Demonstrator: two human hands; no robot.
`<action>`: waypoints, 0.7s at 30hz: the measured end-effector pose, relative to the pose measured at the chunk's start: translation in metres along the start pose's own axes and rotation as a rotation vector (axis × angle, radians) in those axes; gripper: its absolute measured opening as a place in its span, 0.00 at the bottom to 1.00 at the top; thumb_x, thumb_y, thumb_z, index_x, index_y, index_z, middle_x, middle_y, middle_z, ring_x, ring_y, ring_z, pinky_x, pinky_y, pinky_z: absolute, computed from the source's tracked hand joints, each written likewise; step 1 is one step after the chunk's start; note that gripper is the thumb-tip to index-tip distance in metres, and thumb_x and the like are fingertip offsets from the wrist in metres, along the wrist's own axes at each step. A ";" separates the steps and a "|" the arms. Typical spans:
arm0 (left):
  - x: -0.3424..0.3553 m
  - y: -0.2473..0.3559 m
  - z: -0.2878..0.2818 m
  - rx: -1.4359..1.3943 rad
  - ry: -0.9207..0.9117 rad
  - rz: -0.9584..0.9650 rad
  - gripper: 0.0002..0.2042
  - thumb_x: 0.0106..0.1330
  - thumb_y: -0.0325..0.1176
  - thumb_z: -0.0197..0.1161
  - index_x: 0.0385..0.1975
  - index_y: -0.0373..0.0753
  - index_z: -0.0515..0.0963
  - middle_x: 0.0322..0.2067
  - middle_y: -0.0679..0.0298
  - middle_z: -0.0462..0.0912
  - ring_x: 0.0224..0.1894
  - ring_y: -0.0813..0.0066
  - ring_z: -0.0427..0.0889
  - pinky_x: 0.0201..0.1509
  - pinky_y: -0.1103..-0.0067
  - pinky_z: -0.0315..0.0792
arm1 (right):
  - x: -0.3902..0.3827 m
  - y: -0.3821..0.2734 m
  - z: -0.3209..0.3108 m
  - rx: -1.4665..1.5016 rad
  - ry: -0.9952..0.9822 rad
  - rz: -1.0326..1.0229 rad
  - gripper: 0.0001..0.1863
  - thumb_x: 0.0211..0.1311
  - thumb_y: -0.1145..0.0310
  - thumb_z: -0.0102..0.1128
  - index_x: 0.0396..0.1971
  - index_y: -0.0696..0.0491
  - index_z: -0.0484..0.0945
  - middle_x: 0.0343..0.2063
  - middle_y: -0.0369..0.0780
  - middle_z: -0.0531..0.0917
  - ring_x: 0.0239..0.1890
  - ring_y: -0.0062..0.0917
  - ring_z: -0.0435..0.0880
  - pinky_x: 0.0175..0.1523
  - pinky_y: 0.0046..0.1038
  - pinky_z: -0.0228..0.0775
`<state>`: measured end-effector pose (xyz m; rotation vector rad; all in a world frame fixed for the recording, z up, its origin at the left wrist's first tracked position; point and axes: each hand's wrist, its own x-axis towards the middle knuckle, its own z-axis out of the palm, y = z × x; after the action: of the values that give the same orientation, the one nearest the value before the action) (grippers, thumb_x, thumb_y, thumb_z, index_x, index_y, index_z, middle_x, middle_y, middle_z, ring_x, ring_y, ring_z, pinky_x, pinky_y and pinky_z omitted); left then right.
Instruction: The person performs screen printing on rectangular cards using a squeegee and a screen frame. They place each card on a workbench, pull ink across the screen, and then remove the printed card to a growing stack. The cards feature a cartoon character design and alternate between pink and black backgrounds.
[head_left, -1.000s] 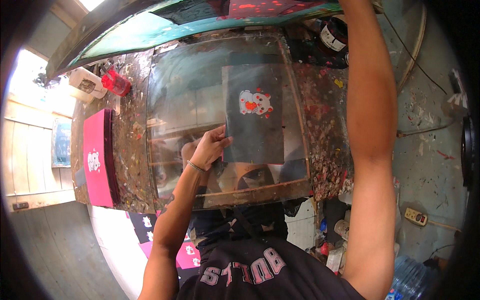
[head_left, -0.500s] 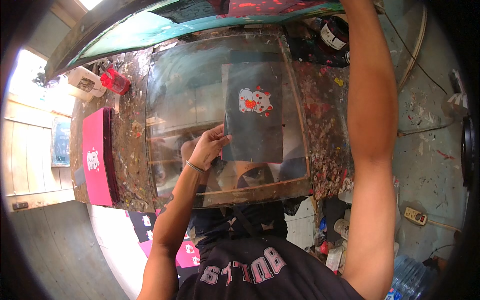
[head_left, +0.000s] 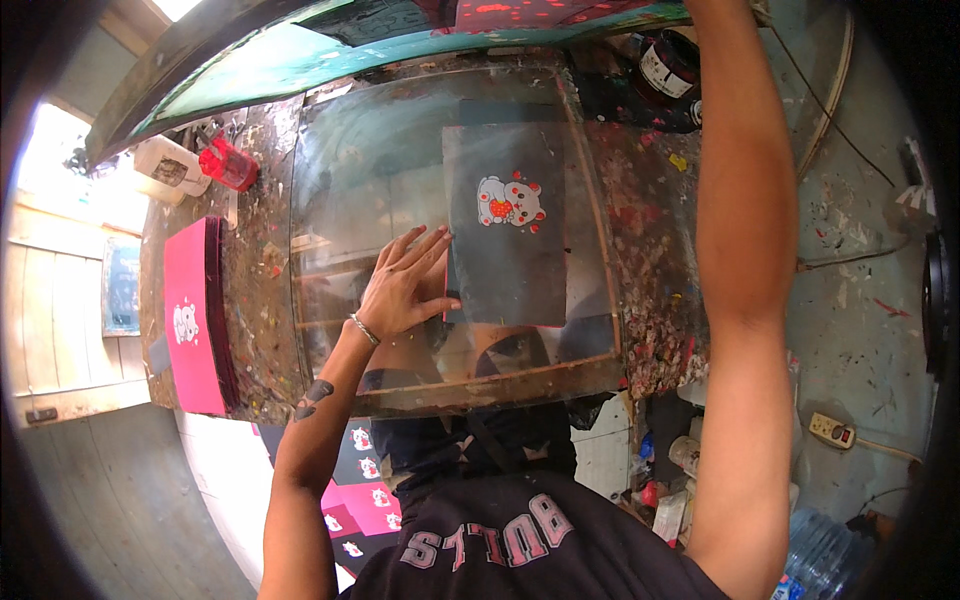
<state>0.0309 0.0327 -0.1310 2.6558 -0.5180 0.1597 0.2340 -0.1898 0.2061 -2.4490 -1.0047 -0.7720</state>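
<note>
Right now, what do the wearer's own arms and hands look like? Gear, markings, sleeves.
Left hand: ungloved, silvery bracelet at the wrist, dark tattoo on the forearm. Right arm: bare, no band or marking visible; its hand is out of view. Black shirt with pale-outlined lettering; no sleeves over the forearms.

The left hand (head_left: 398, 287) is spread at the left edge of a dark printed sheet (head_left: 508, 270).

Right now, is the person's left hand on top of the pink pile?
No, the left hand is at the left edge of the dark sheet, while the pink pile lies apart, farther left.
</note>
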 end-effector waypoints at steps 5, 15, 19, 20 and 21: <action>-0.003 -0.006 0.009 -0.134 0.030 -0.033 0.48 0.51 0.60 0.76 0.72 0.43 0.68 0.74 0.63 0.66 0.78 0.59 0.59 0.82 0.59 0.50 | 0.002 0.002 0.006 0.012 0.049 -0.007 0.38 0.63 0.39 0.58 0.21 0.67 0.81 0.20 0.57 0.81 0.24 0.44 0.82 0.41 0.41 0.74; -0.006 -0.007 0.006 -0.030 -0.048 0.045 0.49 0.49 0.64 0.74 0.71 0.42 0.70 0.73 0.65 0.68 0.78 0.59 0.57 0.82 0.58 0.49 | 0.003 0.007 0.001 0.069 0.002 -0.071 0.39 0.64 0.38 0.56 0.19 0.66 0.79 0.17 0.51 0.80 0.23 0.36 0.80 0.38 0.37 0.72; -0.006 -0.006 0.006 -0.003 -0.051 0.044 0.50 0.49 0.65 0.74 0.71 0.43 0.70 0.73 0.65 0.68 0.78 0.59 0.57 0.82 0.58 0.49 | -0.004 0.005 0.006 0.048 0.067 -0.144 0.39 0.64 0.37 0.56 0.18 0.66 0.79 0.16 0.50 0.79 0.22 0.35 0.78 0.37 0.37 0.72; -0.006 -0.006 0.007 0.003 -0.051 0.043 0.50 0.49 0.65 0.74 0.71 0.43 0.70 0.73 0.65 0.68 0.78 0.59 0.57 0.82 0.58 0.49 | -0.005 0.005 0.006 0.047 0.063 -0.146 0.39 0.64 0.37 0.56 0.18 0.66 0.79 0.16 0.50 0.79 0.22 0.35 0.78 0.37 0.37 0.72; -0.006 -0.006 0.008 0.005 -0.048 0.044 0.50 0.48 0.66 0.74 0.70 0.43 0.70 0.73 0.65 0.68 0.78 0.59 0.57 0.82 0.58 0.49 | -0.001 0.008 0.001 0.067 0.018 -0.135 0.39 0.64 0.37 0.56 0.18 0.66 0.79 0.17 0.50 0.80 0.22 0.35 0.79 0.38 0.37 0.72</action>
<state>0.0280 0.0361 -0.1413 2.6601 -0.5928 0.1110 0.2398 -0.1954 0.2039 -2.3325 -1.1802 -0.7880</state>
